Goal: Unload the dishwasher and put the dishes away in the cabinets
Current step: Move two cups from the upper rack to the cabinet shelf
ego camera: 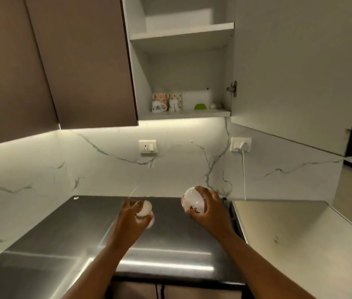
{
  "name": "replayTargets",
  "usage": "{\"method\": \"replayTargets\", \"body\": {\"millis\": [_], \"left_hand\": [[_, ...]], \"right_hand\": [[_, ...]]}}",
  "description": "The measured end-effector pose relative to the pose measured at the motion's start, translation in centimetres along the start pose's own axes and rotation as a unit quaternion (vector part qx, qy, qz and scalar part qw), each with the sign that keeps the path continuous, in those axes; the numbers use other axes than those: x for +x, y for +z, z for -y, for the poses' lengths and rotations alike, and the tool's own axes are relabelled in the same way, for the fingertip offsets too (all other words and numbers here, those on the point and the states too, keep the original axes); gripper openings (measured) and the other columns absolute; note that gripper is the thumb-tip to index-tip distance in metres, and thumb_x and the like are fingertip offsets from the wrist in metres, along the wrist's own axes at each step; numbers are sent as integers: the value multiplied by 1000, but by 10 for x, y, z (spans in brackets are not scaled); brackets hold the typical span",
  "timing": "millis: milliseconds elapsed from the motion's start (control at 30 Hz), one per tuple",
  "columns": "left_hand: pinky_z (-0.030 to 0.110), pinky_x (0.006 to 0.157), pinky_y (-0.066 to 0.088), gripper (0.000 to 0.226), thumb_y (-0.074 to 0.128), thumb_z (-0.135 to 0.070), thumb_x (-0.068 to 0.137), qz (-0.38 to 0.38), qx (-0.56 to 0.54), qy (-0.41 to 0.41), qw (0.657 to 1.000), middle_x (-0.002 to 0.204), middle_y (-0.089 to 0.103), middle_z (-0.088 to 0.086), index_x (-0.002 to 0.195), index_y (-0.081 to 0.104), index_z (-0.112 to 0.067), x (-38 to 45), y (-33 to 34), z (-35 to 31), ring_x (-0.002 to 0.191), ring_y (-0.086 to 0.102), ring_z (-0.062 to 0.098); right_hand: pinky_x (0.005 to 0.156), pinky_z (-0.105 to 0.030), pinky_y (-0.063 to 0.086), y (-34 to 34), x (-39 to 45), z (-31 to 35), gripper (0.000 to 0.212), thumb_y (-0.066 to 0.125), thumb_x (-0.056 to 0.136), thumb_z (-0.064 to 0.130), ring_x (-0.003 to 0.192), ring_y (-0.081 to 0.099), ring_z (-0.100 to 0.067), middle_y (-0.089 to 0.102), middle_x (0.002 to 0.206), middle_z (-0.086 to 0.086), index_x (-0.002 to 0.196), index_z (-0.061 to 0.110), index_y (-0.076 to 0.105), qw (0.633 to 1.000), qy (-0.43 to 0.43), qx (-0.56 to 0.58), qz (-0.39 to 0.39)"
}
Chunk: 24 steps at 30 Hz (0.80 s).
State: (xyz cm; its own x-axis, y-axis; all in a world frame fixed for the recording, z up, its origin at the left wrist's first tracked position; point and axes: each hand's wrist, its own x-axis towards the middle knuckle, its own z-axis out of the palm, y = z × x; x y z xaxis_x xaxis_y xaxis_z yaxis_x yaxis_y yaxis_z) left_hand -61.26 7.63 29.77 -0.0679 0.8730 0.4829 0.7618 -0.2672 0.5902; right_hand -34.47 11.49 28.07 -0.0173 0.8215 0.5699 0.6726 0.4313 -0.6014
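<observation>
The right hand [208, 209] wraps its curled fingers round a small white bowl with a dark floral print [192, 203], held on its side above the counter with the base turned toward the camera. The left hand [130, 215] grips a second small white dish [146, 212], fingers curled over it; motion blur makes it hard to say whether this is one piece or two stacked, or whether it touches the surface beneath. Both pieces are over the far part of the dark, brushed-metal counter [170, 244], well apart from each other.

Above them, the grey wall cabinet [183, 83] stands with its door [289, 72] swung wide to the right. Its bottom shelf [183, 114] already carries a cluster of patterned mugs [166, 102] at the left, a green rounded item [200, 106] and a small pale object [213, 105] farther right. The upper shelf [181, 34] shows nothing from this low angle. To the left hang closed brown cabinet doors [62, 61]; behind the hands runs a white marble-veined backsplash [84, 169] with two wall sockets [148, 146], the right one with a white cord plugged in.

As a judgement: the task is partway through. Some crockery is stored, two pieces are in hand and seem bound for the open cabinet, with free shelf space between the mugs and the green item. The dishwasher is out of view, so what is left inside cannot be told.
</observation>
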Motion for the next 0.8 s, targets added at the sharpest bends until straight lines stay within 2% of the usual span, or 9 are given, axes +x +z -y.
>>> {"method": "replayTargets", "body": {"millis": [100,200,300,400,533,600,667,800], "left_hand": [[33,87,52,59,82,-30,77,-15,8,26,1000,106,55,3,132,63,-18,62,6,-22,99,60,21],[39,86,54,52,78,-41,78,-30,27,61,997,106,60,-4,126,66,-24,122,2,-48,103,62,19],[34,81,53,55,80,-45,76,-70,10,98,993,106,61,-11,124,66,-25,186,-4,-72,101,63,14],[25,74,45,57,75,-59,74,-74,1,130,989,101,56,-21,124,64,-33,245,-14,-91,96,60,6],[27,77,45,60,70,-61,78,-86,48,184,978,114,58,-12,133,59,-37,321,-31,-109,102,58,10],[28,77,43,60,69,-60,80,-95,50,189,976,116,58,-8,133,59,-36,361,-38,-116,103,57,12],[31,79,45,59,69,-58,81,-84,37,189,978,114,58,-4,134,59,-33,402,-39,-122,106,58,17],[38,92,51,62,69,-56,83,-52,34,183,981,125,60,5,136,58,-26,464,-27,-132,114,60,26]], "right_hand": [[91,-37,53,-10,61,-7,77,74,73,61,116,57,-21,52,135,2,140,39,43,999,-17,6,-34],[85,-30,53,-24,121,-7,77,68,72,71,110,59,-17,55,130,6,137,40,41,996,-32,-1,-80],[80,-30,57,-38,180,-2,74,67,72,75,104,59,-12,57,122,11,133,40,43,991,-58,29,-115],[81,-34,60,-46,229,11,73,75,72,67,105,62,-14,60,121,9,131,34,48,980,-57,119,-147],[77,-35,62,-61,292,37,68,76,69,68,99,67,-13,63,118,8,125,38,52,967,-61,175,-178],[74,-38,62,-68,324,45,65,76,68,68,94,67,-13,64,115,7,122,41,53,968,-63,157,-185],[72,-39,61,-71,353,47,66,76,70,67,92,66,-15,63,113,4,125,41,51,974,-73,78,-200],[80,-42,58,-74,401,36,76,76,70,66,100,61,-23,61,119,-4,133,35,47,980,-34,-82,-177]]}}
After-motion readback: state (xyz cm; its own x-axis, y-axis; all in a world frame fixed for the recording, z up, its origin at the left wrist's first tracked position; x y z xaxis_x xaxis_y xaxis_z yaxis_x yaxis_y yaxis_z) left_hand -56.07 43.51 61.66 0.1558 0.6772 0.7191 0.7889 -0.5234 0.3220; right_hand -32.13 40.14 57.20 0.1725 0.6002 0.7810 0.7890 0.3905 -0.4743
